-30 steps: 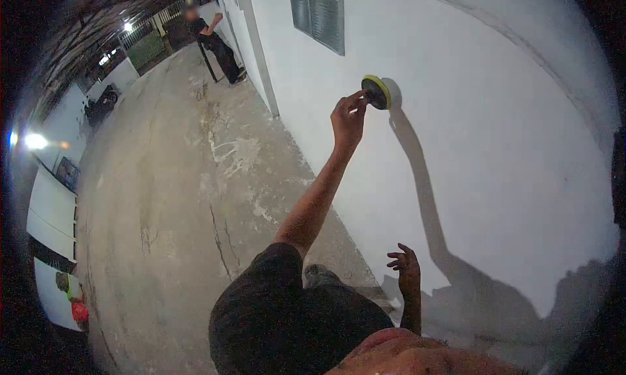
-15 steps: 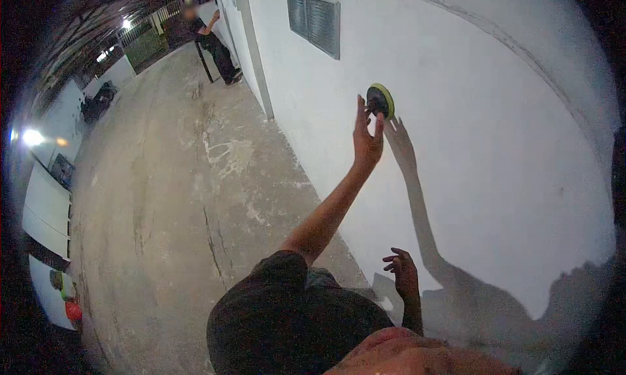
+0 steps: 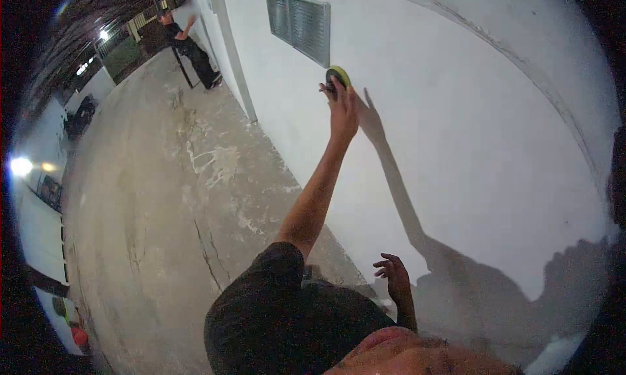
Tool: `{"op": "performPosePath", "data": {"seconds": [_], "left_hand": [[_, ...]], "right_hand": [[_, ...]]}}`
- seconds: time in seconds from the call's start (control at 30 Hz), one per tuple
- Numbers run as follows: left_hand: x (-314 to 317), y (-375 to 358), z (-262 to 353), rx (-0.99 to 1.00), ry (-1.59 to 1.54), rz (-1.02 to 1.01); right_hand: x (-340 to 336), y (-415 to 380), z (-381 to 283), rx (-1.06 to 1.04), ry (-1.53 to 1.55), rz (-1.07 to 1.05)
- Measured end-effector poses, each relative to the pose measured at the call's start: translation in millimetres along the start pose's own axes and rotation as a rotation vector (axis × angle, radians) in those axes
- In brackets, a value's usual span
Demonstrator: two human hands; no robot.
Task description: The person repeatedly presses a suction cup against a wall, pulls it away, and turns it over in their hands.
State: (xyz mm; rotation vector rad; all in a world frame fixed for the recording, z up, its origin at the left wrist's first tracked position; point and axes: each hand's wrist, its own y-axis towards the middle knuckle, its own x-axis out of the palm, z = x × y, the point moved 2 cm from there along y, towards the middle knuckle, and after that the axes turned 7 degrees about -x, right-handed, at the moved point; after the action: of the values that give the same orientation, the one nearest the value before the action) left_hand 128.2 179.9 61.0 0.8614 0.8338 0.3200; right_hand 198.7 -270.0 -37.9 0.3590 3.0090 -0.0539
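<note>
My left hand [image 3: 340, 111], arm stretched out, grips a round hand sanding pad [image 3: 337, 80] with a black back and a yellow-green rim. The pad is up at the white wall [image 3: 456, 134], close below the lower right corner of a louvred vent [image 3: 298, 28]. The pad's working face is turned to the wall and hidden. Lower down, near my body, my right hand [image 3: 394, 274] is raised beside the wall with its fingers loosely apart and nothing in them. My arm's shadow falls across the wall.
Another person [image 3: 191, 45] in dark clothes stands farther along the wall with a hand raised toward it. A stained, cracked concrete floor [image 3: 156, 199] stretches along my left. A bright lamp [image 3: 21, 166] and a red object [image 3: 79, 336] are at the far left.
My left hand has moved the sanding pad along the wall, closer to the vent's lower corner. My right hand stays raised with little change. The view has shifted slightly.
</note>
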Motion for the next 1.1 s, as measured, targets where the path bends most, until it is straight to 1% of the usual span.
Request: {"op": "performPosePath", "data": {"seconds": [0.03, 0.1, 0.17, 0.2, 0.27, 0.33, 0.37, 0.4, 0.47, 0.5, 0.53, 0.57, 0.63, 0.67, 0.73, 0.8, 0.83, 0.87, 0.93, 1.0, 1.03, 1.07, 1.1], "left_hand": [[-1, 6, -3, -0.135, -0.574, -0.016], [-17, -1, 11, -0.17, -0.638, -0.029], [-57, -14, 41, -0.384, -0.824, -0.197], [-64, -20, 50, -0.416, -0.85, -0.221], [-54, -18, 40, -0.352, -0.789, -0.198], [-48, 0, 30, -0.335, -0.725, -0.128], [-5, 3, 3, 0.056, -0.256, 0.108], [-13, 5, 9, 0.059, -0.257, 0.107], [-27, 10, 13, -0.26, -0.699, -0.011], [-20, -2, 8, -0.056, -0.459, 0.042], [-13, -14, 3, 0.131, -0.22, 0.141], [-38, -26, 31, -0.079, -0.486, -0.012], [-70, -53, 81, -0.334, -0.763, -0.217], [-77, -61, 96, -0.376, -0.775, -0.274], [-85, -51, 101, -0.379, -0.749, -0.25], [-68, -31, 84, -0.393, -0.682, -0.215], [-26, -25, 52, -0.036, -0.298, -0.027], [-38, -21, 55, 0.14, -0.272, 0.168], [-63, -23, 73, 0.101, -0.352, 0.143], [-45, -48, 91, -0.001, -0.084, -0.051], [-89, -64, 120, -0.318, -0.644, -0.211], [-105, -82, 142, -0.328, -0.7, -0.321], [-114, -93, 152, -0.317, -0.709, -0.342]], "right_hand": [[2, 2, -3, -0.001, 0.002, 0.011], [5, 4, -9, 0.028, -0.015, 0.041], [5, 2, -2, 0.022, 0.006, 0.05], [3, 4, -2, 0.01, 0.024, 0.054], [2, 5, 0, 0.011, 0.035, 0.06], [-3, 5, -1, 0.012, 0.042, 0.059], [-4, 5, -1, 0.021, 0.014, 0.054], [-5, 4, 1, 0.03, -0.01, 0.049], [-11, 0, 11, 0.011, 0.016, 0.055], [-12, -4, 14, -0.008, 0.041, 0.059], [-13, -8, 17, -0.009, 0.045, 0.052], [-14, -11, 13, 0.007, 0.031, 0.052], [-18, -11, 8, 0.003, 0.018, 0.036], [-19, -14, 11, 0.015, 0.045, 0.035], [-23, -19, 18, 0.023, 0.072, 0.02], [-32, -27, 26, 0.05, 0.084, 0.01], [-35, -33, 25, 0.061, 0.089, -0.001], [-38, -36, 20, 0.028, 0.038, 0.003], [-46, -44, 18, -0.008, -0.017, -0.01], [-50, -47, 20, -0.017, 0.036, 0.018], [-53, -49, 27, -0.027, 0.064, -0.001], [-54, -48, 29, -0.035, 0.072, -0.014], [-55, -49, 32, -0.01, 0.141, -0.006]]}}
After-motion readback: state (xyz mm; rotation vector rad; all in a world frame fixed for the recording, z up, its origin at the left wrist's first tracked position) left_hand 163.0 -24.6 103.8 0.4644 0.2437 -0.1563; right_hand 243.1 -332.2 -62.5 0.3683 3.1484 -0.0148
